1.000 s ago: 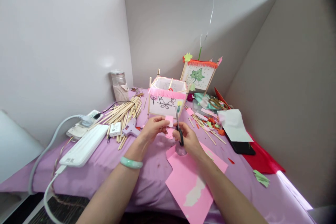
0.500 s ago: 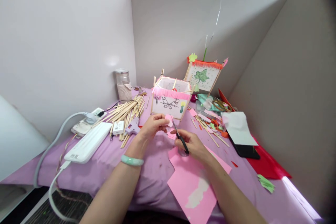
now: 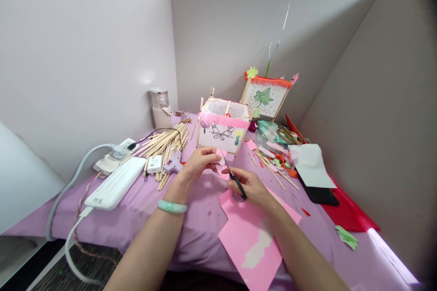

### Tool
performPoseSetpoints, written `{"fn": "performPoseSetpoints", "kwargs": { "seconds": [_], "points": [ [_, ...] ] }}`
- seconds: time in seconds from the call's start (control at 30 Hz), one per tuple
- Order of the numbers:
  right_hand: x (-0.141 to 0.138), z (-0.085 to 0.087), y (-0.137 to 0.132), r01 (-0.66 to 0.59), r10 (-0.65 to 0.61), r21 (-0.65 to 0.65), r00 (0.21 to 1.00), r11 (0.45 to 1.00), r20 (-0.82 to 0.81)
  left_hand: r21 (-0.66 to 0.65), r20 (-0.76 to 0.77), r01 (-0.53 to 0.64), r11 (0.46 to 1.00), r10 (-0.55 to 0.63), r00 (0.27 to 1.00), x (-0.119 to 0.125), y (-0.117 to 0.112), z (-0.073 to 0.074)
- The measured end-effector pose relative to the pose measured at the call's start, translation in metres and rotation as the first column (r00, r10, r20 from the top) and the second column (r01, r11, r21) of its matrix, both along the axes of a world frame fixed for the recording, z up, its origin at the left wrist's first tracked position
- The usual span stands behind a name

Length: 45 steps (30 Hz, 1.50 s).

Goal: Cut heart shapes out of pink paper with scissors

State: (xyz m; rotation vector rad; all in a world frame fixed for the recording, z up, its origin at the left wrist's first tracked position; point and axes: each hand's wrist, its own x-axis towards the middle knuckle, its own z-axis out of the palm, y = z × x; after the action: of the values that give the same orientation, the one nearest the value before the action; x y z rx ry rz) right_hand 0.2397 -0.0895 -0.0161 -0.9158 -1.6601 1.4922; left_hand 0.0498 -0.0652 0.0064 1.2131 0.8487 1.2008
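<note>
Between its thumb and fingers, my left hand [image 3: 200, 162] pinches a small piece of pink paper [image 3: 221, 156]. Black-handled scissors [image 3: 238, 184] are in my right hand [image 3: 251, 186], their blades pointing up and left against that piece. Another pink scrap [image 3: 223, 173] shows just below, between the hands. Under my right wrist lies a large sheet of pink paper [image 3: 247, 248] with a whitish patch. Just beyond the hands stands a stick-framed paper lantern [image 3: 218, 132] with a pink fringe and drawn panels.
A second lantern [image 3: 268, 97] with a red fringe stands behind. Wooden sticks [image 3: 164, 143], a lilac glue gun [image 3: 173, 162], a white power bank [image 3: 116, 184] and a jar [image 3: 160, 104] are at left. Paper scraps, gold-handled scissors [image 3: 288, 135] and a black phone [image 3: 321, 196] lie at right.
The view has shifted very slightly. Both hands keep nearly the same position, with the scissors still at the pink paper piece.
</note>
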Motion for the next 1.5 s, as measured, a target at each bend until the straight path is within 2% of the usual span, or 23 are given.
{"fn": "performPoseSetpoints", "kwargs": {
  "seconds": [0.5, 1.5],
  "points": [
    [0.0021, -0.0029, 0.0014, -0.023, 0.023, 0.001, 0.999, 1.000, 0.024, -0.064, -0.033, 0.027, 0.998, -0.029, 0.999, -0.0045, 0.0005, 0.0023],
    [0.0036, -0.0075, 0.0036, -0.008, 0.008, -0.004, 1.000, 1.000, 0.017, -0.080, 0.012, 0.113, 0.990, -0.113, 0.994, -0.0076, 0.0013, 0.0041]
  ]
}}
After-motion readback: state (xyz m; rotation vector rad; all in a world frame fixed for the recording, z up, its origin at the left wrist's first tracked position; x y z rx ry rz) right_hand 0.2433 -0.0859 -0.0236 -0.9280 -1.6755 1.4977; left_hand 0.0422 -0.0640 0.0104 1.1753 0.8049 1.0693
